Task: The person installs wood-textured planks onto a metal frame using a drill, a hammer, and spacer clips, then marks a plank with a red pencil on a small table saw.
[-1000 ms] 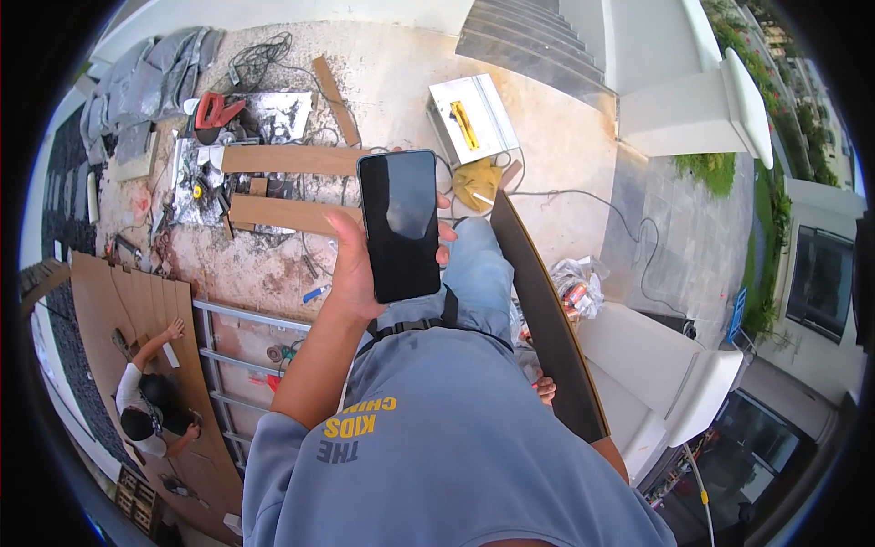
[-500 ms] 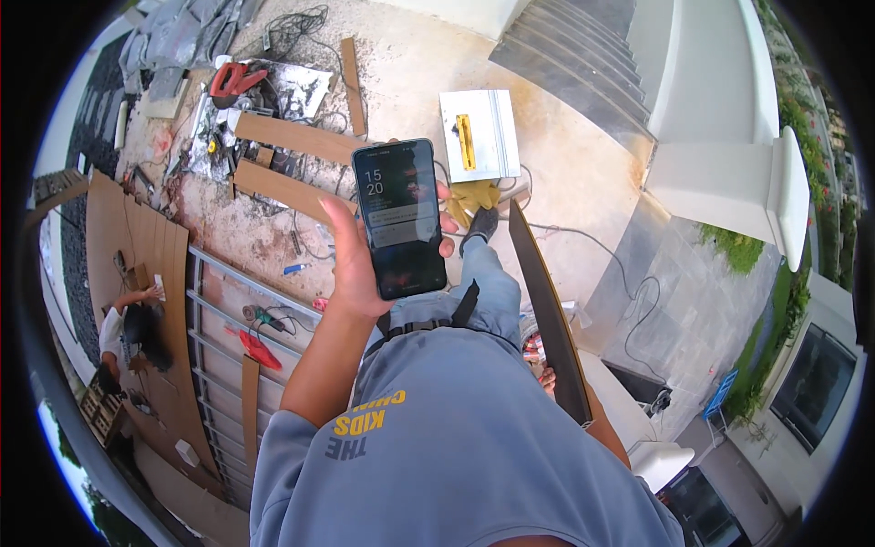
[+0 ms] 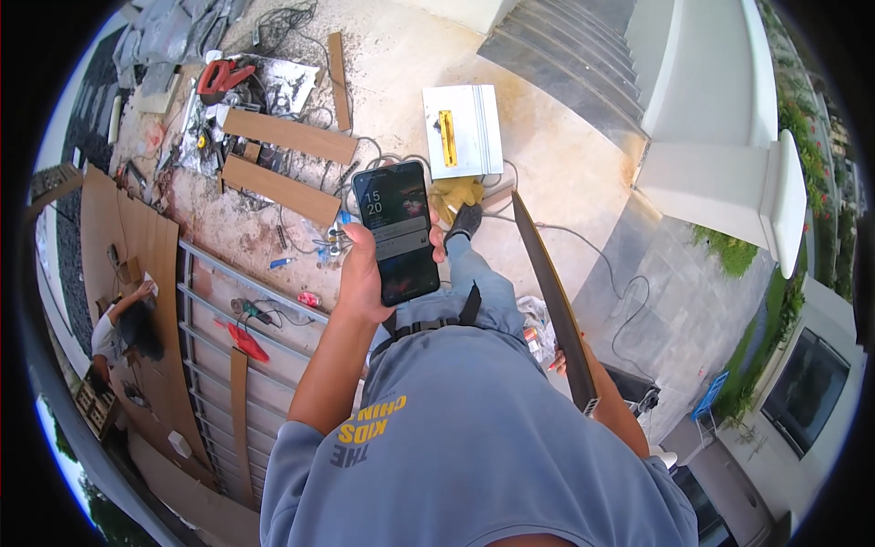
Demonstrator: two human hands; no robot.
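Upright in my left hand [image 3: 358, 287] is a black smartphone [image 3: 397, 233] with its screen lit; the thumb lies along one edge and fingertips show past the other. On my right side, my right hand [image 3: 559, 362] grips a long narrow plank [image 3: 553, 301], seen nearly edge-on with its dark face toward me. Only some fingertips and the forearm show there; the plank hides the rest of that hand. The plank's far end reaches close to my shoe [image 3: 465, 220].
Ahead stands a white flat-topped panel [image 3: 474, 137] with a yellow strip, beside yellow cloth [image 3: 453, 193]. Brown planks [image 3: 283, 187], cables and a red-handled tool [image 3: 221, 78] lie on the floor. Left are a metal frame [image 3: 246, 264] and a co-worker [image 3: 137, 328] on brown decking.
My left hand has shifted its grip, and the phone sits slightly lower and more tilted. The plank's near end has moved slightly, and the whole view has shifted a little.
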